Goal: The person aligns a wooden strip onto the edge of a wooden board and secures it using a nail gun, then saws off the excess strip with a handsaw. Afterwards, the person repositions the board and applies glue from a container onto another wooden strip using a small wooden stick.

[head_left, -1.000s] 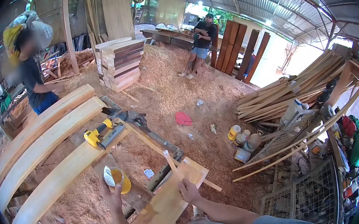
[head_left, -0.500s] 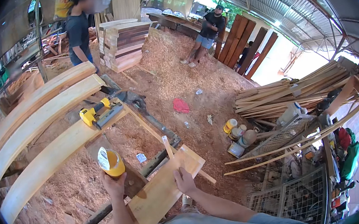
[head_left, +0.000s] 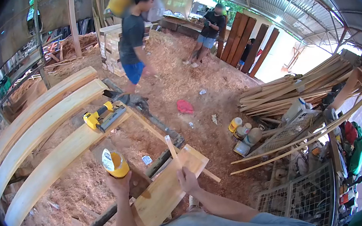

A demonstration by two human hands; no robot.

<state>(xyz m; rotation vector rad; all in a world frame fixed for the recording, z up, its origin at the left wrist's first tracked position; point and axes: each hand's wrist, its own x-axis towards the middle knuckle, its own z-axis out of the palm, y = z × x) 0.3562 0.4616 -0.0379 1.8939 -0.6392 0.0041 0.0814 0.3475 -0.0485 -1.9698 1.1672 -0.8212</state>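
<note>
Left hand (head_left: 119, 185): fingers curled round yellow tub (head_left: 119, 167), contents unclear. Right hand (head_left: 188, 181): fingers pinching wooden stick (head_left: 171, 147). Containers (head_left: 252, 136) on floor (head_left: 213, 82), contents hidden.

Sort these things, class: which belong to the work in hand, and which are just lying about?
Likely part of the job:
yellow, round, open-topped container, in the left hand
flat, pale wooden stick, in the right hand
long, pale wooden board, beneath the right hand

Apparently just lying about:
crumpled, pinkish-red, cloth-like item
piled thin wooden strips
</note>
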